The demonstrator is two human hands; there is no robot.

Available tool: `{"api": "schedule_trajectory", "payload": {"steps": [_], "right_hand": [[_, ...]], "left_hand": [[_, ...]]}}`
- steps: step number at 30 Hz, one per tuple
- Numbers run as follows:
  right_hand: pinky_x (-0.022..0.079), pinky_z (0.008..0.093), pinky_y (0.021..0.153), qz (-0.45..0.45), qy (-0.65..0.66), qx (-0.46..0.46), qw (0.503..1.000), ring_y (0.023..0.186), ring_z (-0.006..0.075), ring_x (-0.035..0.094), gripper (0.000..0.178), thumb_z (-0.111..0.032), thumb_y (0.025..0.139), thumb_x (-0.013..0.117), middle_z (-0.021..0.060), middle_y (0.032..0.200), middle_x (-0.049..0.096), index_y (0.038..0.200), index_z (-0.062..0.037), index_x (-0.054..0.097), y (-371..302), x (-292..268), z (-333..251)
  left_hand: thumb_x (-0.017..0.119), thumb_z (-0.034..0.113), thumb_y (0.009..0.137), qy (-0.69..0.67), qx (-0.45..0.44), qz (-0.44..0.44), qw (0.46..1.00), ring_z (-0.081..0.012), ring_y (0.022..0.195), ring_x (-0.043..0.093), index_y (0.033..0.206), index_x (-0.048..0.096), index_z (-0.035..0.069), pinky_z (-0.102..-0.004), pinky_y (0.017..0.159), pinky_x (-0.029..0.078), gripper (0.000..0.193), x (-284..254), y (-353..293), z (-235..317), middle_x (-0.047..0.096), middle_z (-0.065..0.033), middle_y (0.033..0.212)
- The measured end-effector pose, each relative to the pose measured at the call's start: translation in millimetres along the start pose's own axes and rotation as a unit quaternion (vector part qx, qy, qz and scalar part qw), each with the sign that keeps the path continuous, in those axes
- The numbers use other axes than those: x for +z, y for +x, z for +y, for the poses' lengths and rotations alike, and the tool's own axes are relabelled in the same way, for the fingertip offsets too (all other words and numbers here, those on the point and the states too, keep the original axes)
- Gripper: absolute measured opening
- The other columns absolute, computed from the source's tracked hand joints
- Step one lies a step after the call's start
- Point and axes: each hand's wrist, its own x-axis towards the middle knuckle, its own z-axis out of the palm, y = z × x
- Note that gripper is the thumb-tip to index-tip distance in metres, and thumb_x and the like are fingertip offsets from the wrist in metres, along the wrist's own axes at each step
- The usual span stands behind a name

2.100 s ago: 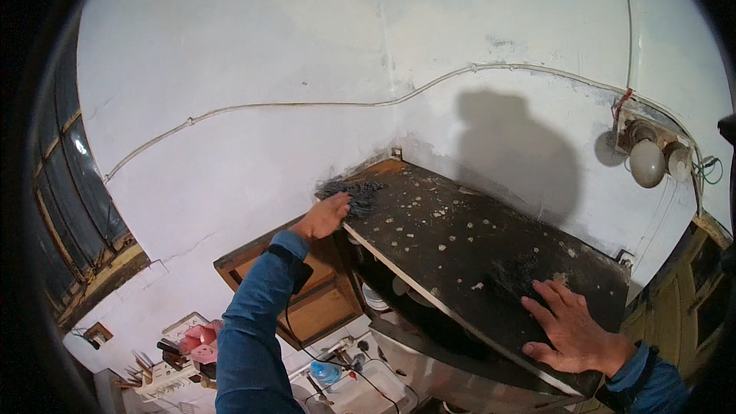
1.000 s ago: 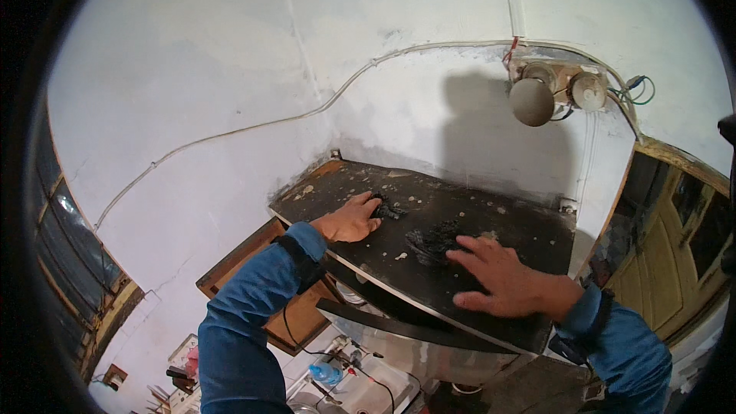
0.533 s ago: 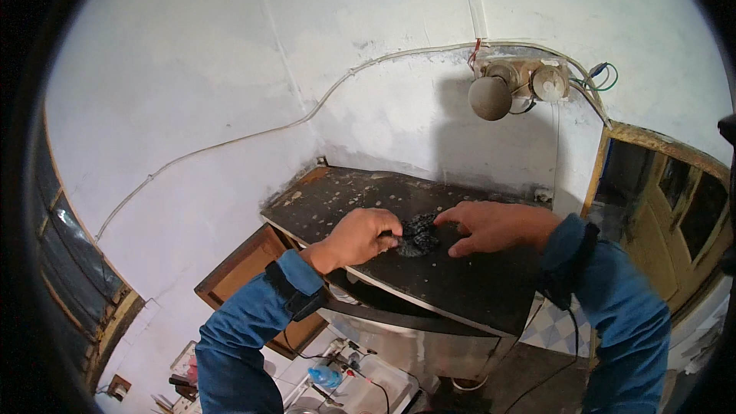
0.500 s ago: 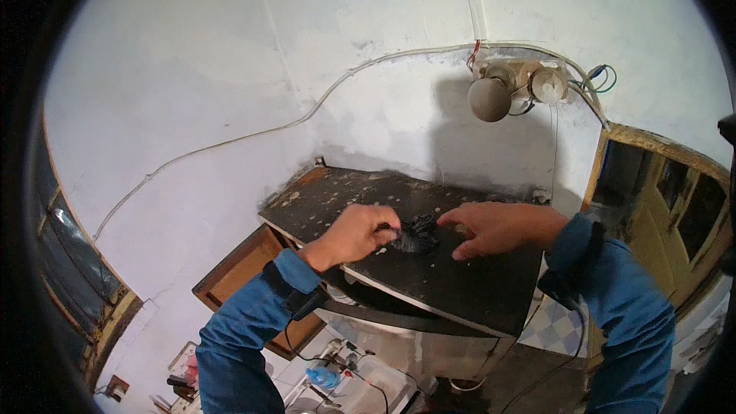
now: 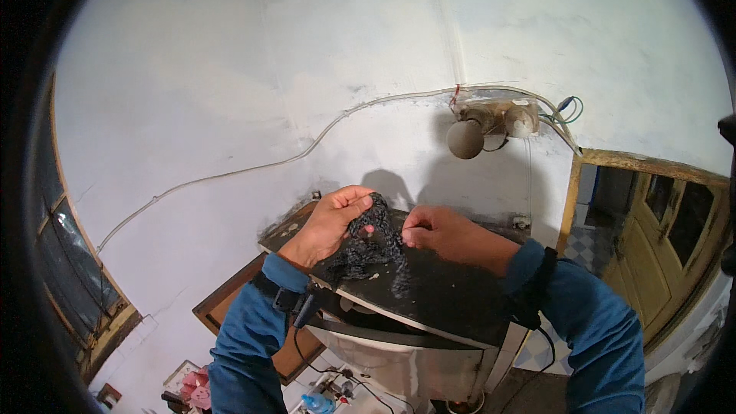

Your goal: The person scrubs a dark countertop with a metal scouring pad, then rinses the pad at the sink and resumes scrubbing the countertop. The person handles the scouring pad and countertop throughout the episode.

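Note:
A dark grey, loosely knitted or crocheted piece of yarn (image 5: 395,241) hangs in loops above the black cabinet top (image 5: 460,291), its lower part resting on or close to that surface. Its upper edge is pinched between the thumb and fingers of my left hand (image 5: 326,222). At its right side my right hand (image 5: 441,231) is closed, fingertips pressed together against the yarn's edge. Whether a strand is caught in those fingertips is too small to tell.
The cabinet top is worn and speckled, with an open wooden door (image 5: 253,310) at its left. A bulb (image 5: 465,139) and cable are fixed to the white wall behind. At lower left are a pink object (image 5: 197,389) and a blue bottle (image 5: 318,402). A doorway (image 5: 652,238) stands at right.
The knitted yarn has been lifted off the cabinet top and spread out by my left hand. My right hand has moved left and closed its fingers. The view has tilted up.

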Motion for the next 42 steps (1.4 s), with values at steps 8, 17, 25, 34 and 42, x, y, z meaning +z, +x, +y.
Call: {"api": "schedule_trajectory", "payload": {"steps": [8, 17, 25, 34, 42], "right_hand": [[0.048, 0.0312, 0.084, 0.048, 0.018, -0.035, 0.998, 0.091, 0.0144, 0.060, 0.027, -0.019, 0.096, 0.070, 0.0060, 0.097, 0.069, 0.110, 0.0036, 0.067, 4.4, 19.2, 8.9], [0.054, 0.0290, 0.077, 0.029, 0.204, 0.045, 0.978, 0.088, 0.0119, 0.064, 0.029, -0.022, 0.095, 0.072, 0.0062, 0.101, 0.070, 0.116, -0.0008, 0.068, -5.6, 5.6, 7.1], [0.053, 0.0293, 0.065, 0.024, 0.139, -0.008, 0.990, 0.077, 0.0138, 0.064, 0.032, -0.019, 0.092, 0.075, 0.0077, 0.094, 0.068, 0.112, 0.0037, 0.065, 3.8, 29.8, 19.0], [0.053, 0.0287, 0.071, 0.003, 0.064, -0.017, 0.998, 0.080, 0.0156, 0.064, 0.018, -0.016, 0.095, 0.072, 0.0062, 0.091, 0.068, 0.100, 0.0003, 0.066, 11.2, 32.9, 16.2], [0.052, 0.0287, 0.063, 0.145, 0.225, 0.031, 0.963, 0.070, 0.0130, 0.061, 0.021, -0.022, 0.095, 0.071, 0.0026, 0.079, 0.062, 0.096, -0.0024, 0.065, 15.2, 21.7, 8.5]], "left_hand": [[0.063, 0.019, 0.105, -0.010, -0.034, -0.033, 0.999, -0.0097, 0.080, 0.069, 0.116, 0.068, 0.003, -0.0235, 0.070, 0.057, 0.020, -7.3, -10.6, -7.0, 0.073, -0.0018, 0.098], [0.066, 0.021, 0.104, 0.120, -0.009, -0.011, 0.993, -0.0081, 0.098, 0.062, 0.114, 0.071, 0.001, -0.0247, 0.090, 0.049, 0.023, -16.4, -6.9, -16.6, 0.072, -0.0002, 0.106], [0.062, 0.026, 0.106, 0.081, 0.014, -0.095, 0.992, -0.0057, 0.099, 0.057, 0.127, 0.067, 0.004, -0.0229, 0.089, 0.047, 0.031, 5.0, 0.6, -10.8, 0.068, 0.0010, 0.115], [0.059, 0.026, 0.108, 0.044, 0.013, -0.113, 0.992, -0.0085, 0.103, 0.063, 0.135, 0.062, 0.004, -0.0228, 0.086, 0.051, 0.035, -9.0, 4.4, -19.3, 0.068, -0.0016, 0.118], [0.059, 0.048, 0.105, 0.235, -0.145, 0.017, 0.961, -0.0109, 0.080, 0.070, 0.087, 0.067, 0.008, -0.0242, 0.062, 0.055, 0.045, -19.7, -25.6, -6.2, 0.072, -0.0043, 0.082]]}}
